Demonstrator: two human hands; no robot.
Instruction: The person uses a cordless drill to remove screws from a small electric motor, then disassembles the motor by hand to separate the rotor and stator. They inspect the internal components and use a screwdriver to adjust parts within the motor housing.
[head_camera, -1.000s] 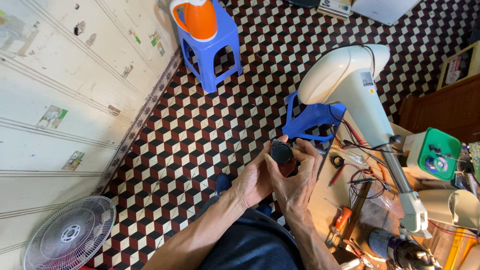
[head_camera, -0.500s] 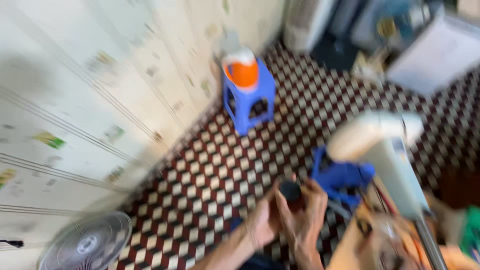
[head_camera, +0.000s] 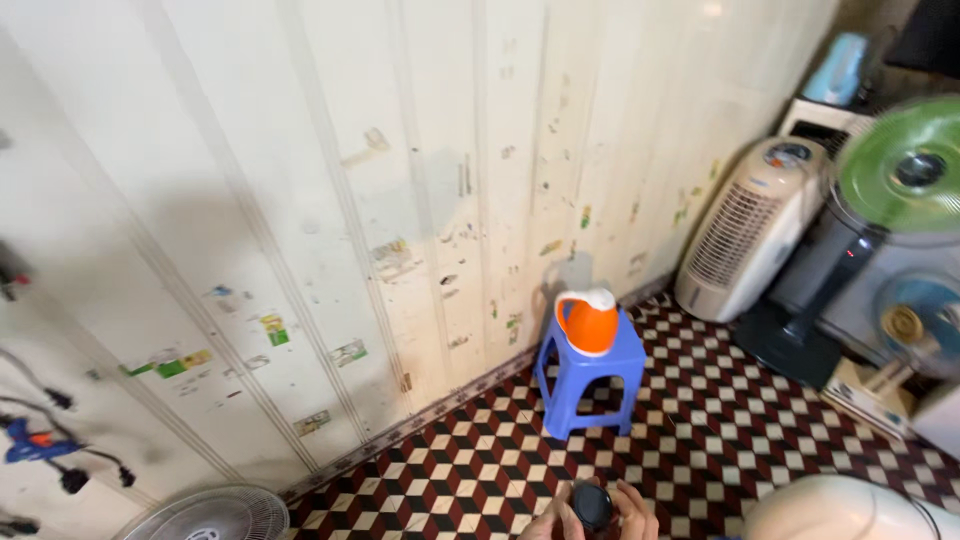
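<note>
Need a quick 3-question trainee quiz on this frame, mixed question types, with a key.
1. True or false: the orange jug stands on the blue stool.
2. What do the hands hold between them? A) a green cup B) a round black part C) a white cloth
3. Which stands nearer the white tower fan: the stool or the round fan grille at lower left?

Key: 1 true; 2 B, the black part; 3 the stool.

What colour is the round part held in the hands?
Black round part, seen in the head view.
</note>
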